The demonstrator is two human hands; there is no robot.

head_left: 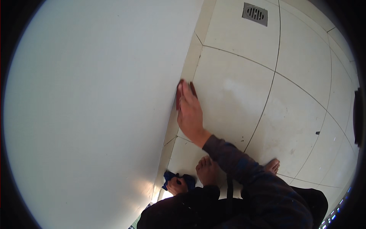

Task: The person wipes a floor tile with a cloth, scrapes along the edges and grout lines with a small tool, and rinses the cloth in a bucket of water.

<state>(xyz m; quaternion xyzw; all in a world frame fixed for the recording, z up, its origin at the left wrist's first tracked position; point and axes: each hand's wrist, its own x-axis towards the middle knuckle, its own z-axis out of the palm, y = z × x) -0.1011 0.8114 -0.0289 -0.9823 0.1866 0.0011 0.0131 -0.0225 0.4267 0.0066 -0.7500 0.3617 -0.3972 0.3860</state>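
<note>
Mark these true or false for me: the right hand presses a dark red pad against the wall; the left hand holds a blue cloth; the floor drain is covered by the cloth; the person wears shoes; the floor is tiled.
1. The right hand presses a dark red pad where the white wall meets the floor. True.
2. The left hand holds a blue cloth. True.
3. The cloth covers the floor drain. False: the drain lies bare at the far end of the floor, well away from the cloth.
4. The person wears shoes. False: the feet are bare.
5. The floor is tiled. True.
</note>
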